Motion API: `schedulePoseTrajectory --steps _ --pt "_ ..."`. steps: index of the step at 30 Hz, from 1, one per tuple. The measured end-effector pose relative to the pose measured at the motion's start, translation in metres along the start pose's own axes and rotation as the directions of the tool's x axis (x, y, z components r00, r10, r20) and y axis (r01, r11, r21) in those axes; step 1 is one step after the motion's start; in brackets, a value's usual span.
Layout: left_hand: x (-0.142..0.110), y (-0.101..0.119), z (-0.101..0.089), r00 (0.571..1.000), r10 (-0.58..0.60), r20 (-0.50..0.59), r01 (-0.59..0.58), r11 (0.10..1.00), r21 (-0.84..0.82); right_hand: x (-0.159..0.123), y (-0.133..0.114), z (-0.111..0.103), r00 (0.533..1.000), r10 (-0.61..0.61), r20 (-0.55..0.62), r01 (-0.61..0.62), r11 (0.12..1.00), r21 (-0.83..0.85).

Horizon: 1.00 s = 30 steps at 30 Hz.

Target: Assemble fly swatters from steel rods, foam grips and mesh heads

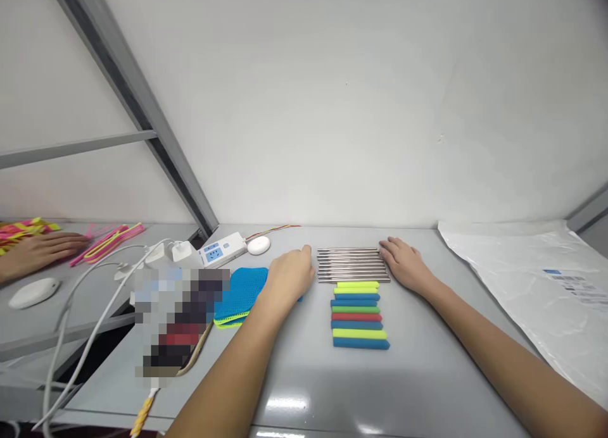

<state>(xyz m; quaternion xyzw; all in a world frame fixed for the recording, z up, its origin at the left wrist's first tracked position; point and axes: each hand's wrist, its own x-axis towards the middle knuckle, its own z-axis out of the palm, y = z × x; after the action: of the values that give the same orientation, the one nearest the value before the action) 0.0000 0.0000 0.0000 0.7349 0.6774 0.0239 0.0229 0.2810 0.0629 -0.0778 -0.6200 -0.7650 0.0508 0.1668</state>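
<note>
Steel rods (351,279) lie in a neat row, the right hand's (405,266) open fingertips at their ends. Round and slick, they could roll into the matte, pointed coloured sticks (356,317) if nudged. Near blue mesh cloth (244,292), the left hand (289,276) curls; whether it grips anything, I can't tell.
</note>
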Motion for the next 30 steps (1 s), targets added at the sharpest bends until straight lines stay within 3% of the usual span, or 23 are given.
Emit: schedulePoseTrajectory --steps 4,13,20,25,30 --pt "0.004 0.008 0.0 0.995 0.019 -0.101 -0.028 0.995 -0.095 0.005 -0.008 -0.002 1.0 -0.02 -0.015 0.021 0.997 0.073" --pt "0.003 0.021 0.012 0.987 0.088 -0.132 -0.119 0.96 -0.252 0.011 -0.014 -0.004 0.999 -0.034 -0.034 0.04 0.982 0.183" --pt "0.004 0.022 0.014 0.961 0.104 -0.255 -0.199 0.902 -0.383 0.015 -0.013 -0.003 0.999 0.012 -0.033 -0.003 0.965 0.263" --pt "0.006 0.024 0.014 0.954 0.071 -0.293 -0.196 0.884 -0.425 0.017 -0.011 -0.003 0.999 0.031 -0.028 -0.021 0.955 0.295" --pt "0.01 0.023 0.018 0.976 -0.015 -0.218 -0.093 0.874 -0.476 0.016 -0.012 -0.003 0.999 0.024 -0.033 -0.013 0.952 0.306"
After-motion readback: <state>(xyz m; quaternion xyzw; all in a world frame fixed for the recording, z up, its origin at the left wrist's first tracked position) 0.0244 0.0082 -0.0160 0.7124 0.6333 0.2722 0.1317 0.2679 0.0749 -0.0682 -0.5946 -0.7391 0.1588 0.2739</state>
